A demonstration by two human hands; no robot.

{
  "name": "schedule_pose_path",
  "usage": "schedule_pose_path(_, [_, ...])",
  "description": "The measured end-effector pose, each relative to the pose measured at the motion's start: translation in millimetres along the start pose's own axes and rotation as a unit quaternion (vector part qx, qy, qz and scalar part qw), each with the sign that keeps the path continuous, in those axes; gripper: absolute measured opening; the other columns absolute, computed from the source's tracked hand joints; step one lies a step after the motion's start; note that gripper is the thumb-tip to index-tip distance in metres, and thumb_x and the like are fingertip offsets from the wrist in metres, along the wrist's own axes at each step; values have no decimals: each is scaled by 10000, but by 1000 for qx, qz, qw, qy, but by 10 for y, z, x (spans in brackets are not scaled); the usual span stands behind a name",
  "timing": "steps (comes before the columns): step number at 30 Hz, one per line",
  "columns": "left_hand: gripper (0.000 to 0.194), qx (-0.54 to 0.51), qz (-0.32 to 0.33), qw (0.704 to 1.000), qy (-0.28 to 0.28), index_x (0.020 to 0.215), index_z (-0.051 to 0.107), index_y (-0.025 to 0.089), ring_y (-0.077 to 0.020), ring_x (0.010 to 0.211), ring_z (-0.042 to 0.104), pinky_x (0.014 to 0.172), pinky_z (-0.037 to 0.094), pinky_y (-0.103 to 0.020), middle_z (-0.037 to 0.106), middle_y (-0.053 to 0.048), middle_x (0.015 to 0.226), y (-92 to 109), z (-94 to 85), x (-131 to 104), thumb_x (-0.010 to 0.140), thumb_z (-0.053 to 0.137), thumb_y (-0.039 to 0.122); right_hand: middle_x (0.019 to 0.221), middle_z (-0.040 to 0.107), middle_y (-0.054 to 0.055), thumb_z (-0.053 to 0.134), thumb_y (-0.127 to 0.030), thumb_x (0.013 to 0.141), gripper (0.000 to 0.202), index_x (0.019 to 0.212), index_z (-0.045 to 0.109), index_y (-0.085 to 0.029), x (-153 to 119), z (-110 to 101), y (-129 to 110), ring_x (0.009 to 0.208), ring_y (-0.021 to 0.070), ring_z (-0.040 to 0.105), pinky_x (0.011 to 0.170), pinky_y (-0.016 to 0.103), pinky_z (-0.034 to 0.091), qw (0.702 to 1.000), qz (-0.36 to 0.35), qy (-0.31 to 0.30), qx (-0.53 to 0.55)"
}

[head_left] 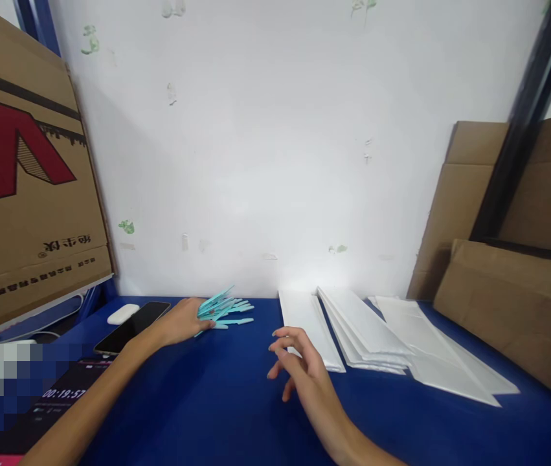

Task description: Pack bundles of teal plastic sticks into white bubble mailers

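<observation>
My left hand (pixel 189 321) is at the back left of the blue table (pixel 192 408), its fingers closed around part of a bunch of thin light-blue plastic sticks (pixel 226 309). The sticks fan out to the right of the hand, some lying on the table. My right hand (pixel 297 362) hovers over the middle of the table with fingers apart and slightly curled, holding nothing. Just behind it lies a flat white packet (pixel 307 314). Right of that is a stack of white packets (pixel 365 330), and further right lie more flat white sheets or bags (pixel 438 349).
A black phone (pixel 134 327) and a white case (pixel 123 314) lie at the left, near a screen showing a timer (pixel 56 401). A large printed carton (pixel 32 162) stands on the left. Brown cardboard (pixel 513 310) borders the right, and a white wall (pixel 275 149) rises behind.
</observation>
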State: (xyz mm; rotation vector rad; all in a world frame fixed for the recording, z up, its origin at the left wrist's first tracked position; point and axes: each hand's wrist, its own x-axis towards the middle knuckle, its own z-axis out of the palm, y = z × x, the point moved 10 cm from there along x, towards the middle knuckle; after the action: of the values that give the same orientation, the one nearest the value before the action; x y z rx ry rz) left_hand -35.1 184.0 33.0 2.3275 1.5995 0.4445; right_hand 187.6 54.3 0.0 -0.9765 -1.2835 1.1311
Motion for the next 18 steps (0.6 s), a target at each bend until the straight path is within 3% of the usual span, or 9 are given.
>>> schedule_pose_path(4, [158, 59, 2, 998, -28, 735, 610, 207, -219, 651, 624, 583, 371, -269, 692, -24, 727, -137, 130, 29, 748, 605, 364, 1049, 551, 25, 540, -417, 933, 229, 1093, 559, -254, -7, 39, 12, 739, 139, 628, 483, 207, 428, 1000, 2, -13, -2])
schedule_pose_path(8, [181, 111, -9, 994, -16, 878, 659, 199, -268, 788, 671, 650, 405, -299, 728, -93, 904, -234, 152, 42, 778, 563, 316, 1019, 552, 23, 549, -379, 919, 197, 1052, 572, -236, -13, 59, 21, 689, 125, 610, 460, 197, 410, 1000, 1, -18, -5])
schedule_pose_path(13, [368, 150, -19, 988, -4, 1150, 642, 182, -344, 1016, 658, 775, 452, -362, 700, -173, 1140, -239, 143, 20, 821, 539, 312, 913, 558, -1, 524, -330, 922, 176, 1070, 564, -243, -16, 80, 55, 665, 123, 598, 463, 190, 404, 1000, 8, -27, -4])
schedule_pose_path(18, [353, 176, -19, 984, -15, 1110, 663, 172, -356, 1032, 658, 786, 467, -376, 708, -180, 1102, -204, 157, -1, 840, 523, 351, 896, 565, -8, 508, -308, 918, 172, 1067, 556, -235, -5, 99, 82, 647, 119, 593, 454, 187, 394, 999, 8, -33, -8])
